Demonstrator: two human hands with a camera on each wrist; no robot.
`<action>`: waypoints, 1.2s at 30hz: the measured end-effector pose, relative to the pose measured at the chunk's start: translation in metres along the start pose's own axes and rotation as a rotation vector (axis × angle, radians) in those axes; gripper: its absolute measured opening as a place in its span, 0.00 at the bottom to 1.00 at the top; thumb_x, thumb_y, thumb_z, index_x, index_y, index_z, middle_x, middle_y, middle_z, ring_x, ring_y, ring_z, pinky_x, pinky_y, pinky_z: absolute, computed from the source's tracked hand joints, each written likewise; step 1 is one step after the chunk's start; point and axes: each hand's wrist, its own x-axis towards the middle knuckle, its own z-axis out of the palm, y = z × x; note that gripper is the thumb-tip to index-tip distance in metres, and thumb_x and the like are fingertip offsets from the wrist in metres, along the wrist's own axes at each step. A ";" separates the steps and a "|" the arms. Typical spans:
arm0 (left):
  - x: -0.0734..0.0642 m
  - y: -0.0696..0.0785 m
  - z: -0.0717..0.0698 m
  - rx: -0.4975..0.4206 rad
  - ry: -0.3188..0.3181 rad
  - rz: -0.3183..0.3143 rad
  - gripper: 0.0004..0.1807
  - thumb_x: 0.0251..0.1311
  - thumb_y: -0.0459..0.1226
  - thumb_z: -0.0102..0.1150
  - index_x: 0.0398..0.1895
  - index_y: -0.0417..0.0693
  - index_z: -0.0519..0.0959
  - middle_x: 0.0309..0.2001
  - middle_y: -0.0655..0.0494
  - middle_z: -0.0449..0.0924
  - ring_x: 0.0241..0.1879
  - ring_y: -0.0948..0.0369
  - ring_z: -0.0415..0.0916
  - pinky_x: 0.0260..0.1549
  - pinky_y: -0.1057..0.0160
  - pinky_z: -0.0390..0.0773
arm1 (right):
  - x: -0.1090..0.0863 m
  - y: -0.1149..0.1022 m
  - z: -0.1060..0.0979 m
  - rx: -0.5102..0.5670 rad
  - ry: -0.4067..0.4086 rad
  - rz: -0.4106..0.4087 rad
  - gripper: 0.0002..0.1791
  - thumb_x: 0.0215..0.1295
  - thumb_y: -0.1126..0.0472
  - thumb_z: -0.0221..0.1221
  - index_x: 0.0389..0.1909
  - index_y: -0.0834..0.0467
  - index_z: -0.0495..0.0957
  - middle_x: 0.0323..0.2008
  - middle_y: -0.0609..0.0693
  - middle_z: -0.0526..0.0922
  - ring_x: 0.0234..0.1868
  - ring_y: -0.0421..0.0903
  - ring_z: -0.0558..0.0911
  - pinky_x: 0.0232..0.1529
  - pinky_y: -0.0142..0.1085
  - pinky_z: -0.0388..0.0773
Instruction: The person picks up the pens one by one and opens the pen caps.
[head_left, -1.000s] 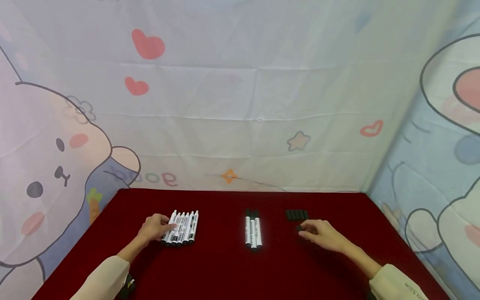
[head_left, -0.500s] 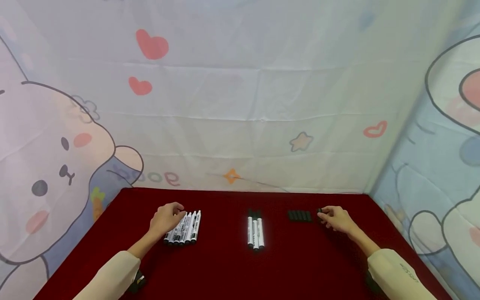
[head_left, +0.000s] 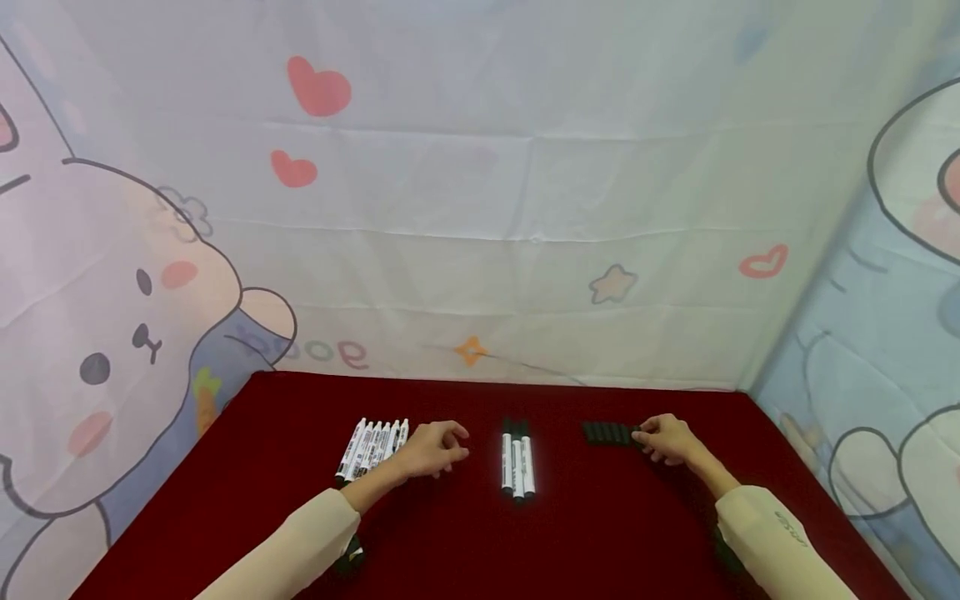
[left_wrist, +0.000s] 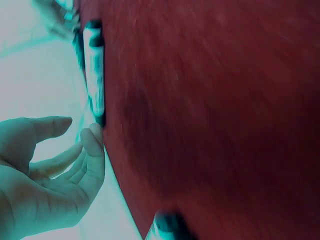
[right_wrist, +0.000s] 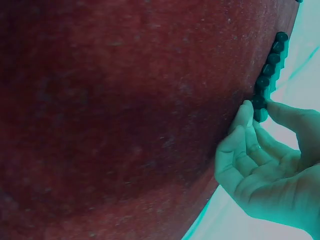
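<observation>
Currently, right hand (head_left: 667, 439), right of centre in the head frame: thumb and fingertips pinch one black cap (right_wrist: 259, 115) at the near end of a cap row (head_left: 604, 432). In the right wrist view the row runs toward the upper right; the held cap is at its lower end, just beside the next.

Left hand (head_left: 433, 448), near centre of the head frame: fingers loosely bent, thumb apart from them, nothing held. It lies between a row of white-tipped markers (head_left: 367, 448), left of centre, partly covered by hand and wrist, and three dark-capped markers (head_left: 517, 467), side by side just right of centre. All markers and caps lie on red cloth (head_left: 585, 533).
</observation>
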 end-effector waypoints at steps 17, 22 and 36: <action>0.038 0.021 0.067 0.073 0.027 0.018 0.24 0.63 0.31 0.63 0.59 0.25 0.71 0.28 0.48 0.81 0.15 0.61 0.76 0.14 0.66 0.78 | -0.007 -0.001 0.003 -0.049 -0.012 -0.007 0.24 0.77 0.58 0.55 0.59 0.77 0.71 0.30 0.55 0.85 0.25 0.43 0.82 0.26 0.38 0.80; 0.038 0.023 0.069 0.114 0.064 -0.039 0.25 0.61 0.32 0.66 0.59 0.29 0.72 0.27 0.48 0.80 0.14 0.61 0.77 0.13 0.66 0.77 | -0.014 -0.003 0.000 -0.042 -0.011 -0.050 0.24 0.77 0.58 0.55 0.59 0.76 0.72 0.31 0.54 0.86 0.25 0.43 0.82 0.26 0.39 0.80; 0.015 0.010 0.048 0.290 0.092 -0.115 0.15 0.54 0.34 0.72 0.43 0.37 0.82 0.23 0.53 0.81 0.13 0.63 0.76 0.11 0.68 0.72 | -0.040 -0.022 0.003 -0.023 -0.084 -0.185 0.22 0.76 0.60 0.56 0.58 0.76 0.73 0.29 0.54 0.84 0.22 0.43 0.79 0.19 0.30 0.71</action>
